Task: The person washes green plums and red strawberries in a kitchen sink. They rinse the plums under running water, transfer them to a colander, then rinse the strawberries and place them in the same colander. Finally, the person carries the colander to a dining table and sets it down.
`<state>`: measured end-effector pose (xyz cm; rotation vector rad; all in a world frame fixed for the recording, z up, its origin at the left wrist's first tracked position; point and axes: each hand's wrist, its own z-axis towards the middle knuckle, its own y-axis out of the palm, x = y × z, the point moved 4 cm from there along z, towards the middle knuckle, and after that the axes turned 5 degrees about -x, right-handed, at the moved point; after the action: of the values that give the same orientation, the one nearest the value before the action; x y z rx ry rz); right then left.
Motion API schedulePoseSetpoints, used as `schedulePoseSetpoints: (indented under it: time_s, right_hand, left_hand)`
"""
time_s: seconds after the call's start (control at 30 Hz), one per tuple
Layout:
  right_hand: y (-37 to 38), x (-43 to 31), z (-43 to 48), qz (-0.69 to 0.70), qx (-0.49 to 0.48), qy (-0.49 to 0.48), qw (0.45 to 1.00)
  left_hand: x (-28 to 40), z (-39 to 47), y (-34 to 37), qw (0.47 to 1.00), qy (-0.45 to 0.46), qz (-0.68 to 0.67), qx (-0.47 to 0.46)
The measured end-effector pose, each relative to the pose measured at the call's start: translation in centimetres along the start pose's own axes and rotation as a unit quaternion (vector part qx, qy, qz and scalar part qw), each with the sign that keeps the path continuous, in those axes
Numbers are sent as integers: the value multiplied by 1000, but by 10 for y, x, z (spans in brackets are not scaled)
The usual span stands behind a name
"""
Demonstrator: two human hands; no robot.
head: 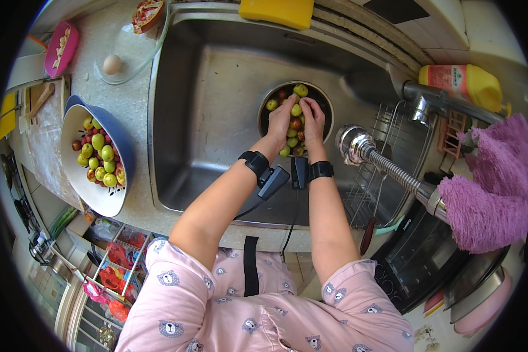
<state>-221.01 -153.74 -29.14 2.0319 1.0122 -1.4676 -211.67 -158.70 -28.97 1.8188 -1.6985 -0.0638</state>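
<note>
A round metal bowl [329,125] stands in the stainless steel sink and holds green and reddish-brown jujubes [295,122]. Both my hands are over the bowl, their fingers curled and their fingertips close together. My left hand [281,120] is on the bowl's left side, my right hand [313,119] on its right. A green jujube [296,110] shows between them; whether either hand grips it is unclear, as the fingers hide what they touch. Left of the sink, a blue-and-white colander-like basin [77,176] contains more jujubes [98,141] and smaller red fruits.
The sink [229,88] has a flexible metal faucet [389,165] at right, near a wire rack [369,189] and a purple cloth [484,202]. A yellow sponge [276,12] lies on the back rim. An egg [112,64] sits in a glass dish [134,72] at left.
</note>
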Motion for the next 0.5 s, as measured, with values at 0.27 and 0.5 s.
schedulePoseSetpoints:
  time_s: [0.27, 0.5]
  right_hand:
    - [0, -15, -10, 4, 27, -27, 999]
    - [1, -52, -30, 61, 25, -4, 998]
  left_hand:
    - [8, -22, 11, 999, 27, -21, 7]
    - [12, -46, 24, 998, 5, -61, -17]
